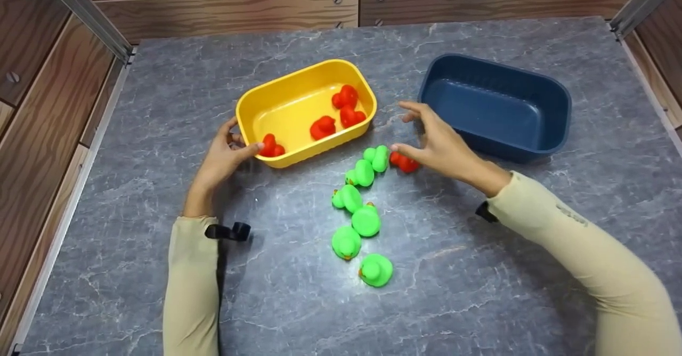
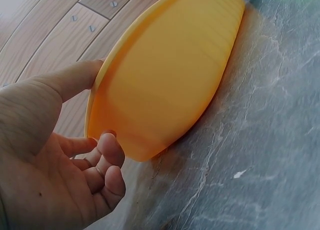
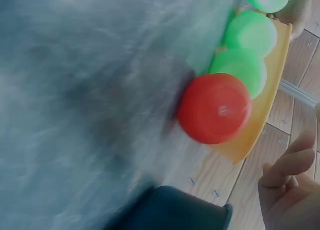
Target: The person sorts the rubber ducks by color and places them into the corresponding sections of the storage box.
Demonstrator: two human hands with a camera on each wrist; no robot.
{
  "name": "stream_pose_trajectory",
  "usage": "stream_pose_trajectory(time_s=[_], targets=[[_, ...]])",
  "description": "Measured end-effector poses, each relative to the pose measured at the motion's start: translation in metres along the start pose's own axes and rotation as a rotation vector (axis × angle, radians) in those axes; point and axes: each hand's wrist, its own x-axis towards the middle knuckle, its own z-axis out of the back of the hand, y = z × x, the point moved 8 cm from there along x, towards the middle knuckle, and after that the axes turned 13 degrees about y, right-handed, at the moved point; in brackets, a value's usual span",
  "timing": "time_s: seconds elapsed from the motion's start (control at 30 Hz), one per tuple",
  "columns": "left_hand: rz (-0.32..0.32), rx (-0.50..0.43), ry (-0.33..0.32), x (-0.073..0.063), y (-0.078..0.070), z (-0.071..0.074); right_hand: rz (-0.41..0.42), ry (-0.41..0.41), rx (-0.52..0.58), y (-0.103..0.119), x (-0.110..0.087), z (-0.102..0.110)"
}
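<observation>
My left hand point(image 1: 221, 156) pinches the left end of a yellow bin point(image 1: 290, 89), thumb over the rim and fingers against the outside wall. In the left wrist view that thumb point(image 2: 75, 79) meets the bin's rim. Several red rubber ducks point(image 1: 323, 127) lie inside the bin. My right hand point(image 1: 445, 145) is spread with nothing between thumb and fingers. Close by its thumb lies a red duck point(image 1: 407, 163) on the table, partly covered by the hand in the head view; the right wrist view shows this red duck point(image 3: 215, 108) beside the green ones.
A row of several green rubber ducks point(image 1: 366, 220) runs down the middle of the grey marbled table point(image 1: 287, 281). To the right stands a dark blue bin point(image 1: 482, 108) with nothing in it. Wood-patterned panels point(image 1: 229, 7) border the table.
</observation>
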Motion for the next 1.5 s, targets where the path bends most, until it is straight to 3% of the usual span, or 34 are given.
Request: stream_pose_trajectory(time_s=[0.3, 0.57, 0.9, 1.13, 1.5], targets=[[-0.031, -0.022, -0.005, -0.003, -0.007, -0.001, -0.041, 0.046, -0.050, -0.013, -0.010, -0.003], [-0.029, -0.016, -0.009, -0.003, -0.007, -0.001, -0.100, 0.173, -0.107, -0.024, -0.011, -0.018], [-0.016, -0.005, -0.009, -0.003, -0.002, -0.001, -0.128, 0.216, -0.259, -0.030, -0.008, -0.021], [-0.014, -0.016, -0.002, -0.003, -0.001, -0.001, -0.123, 0.230, -0.306, -0.031, -0.007, -0.021], [-0.006, -0.028, 0.028, -0.021, -0.030, -0.007, -0.132, 0.249, -0.337, -0.038, -0.007, -0.024]])
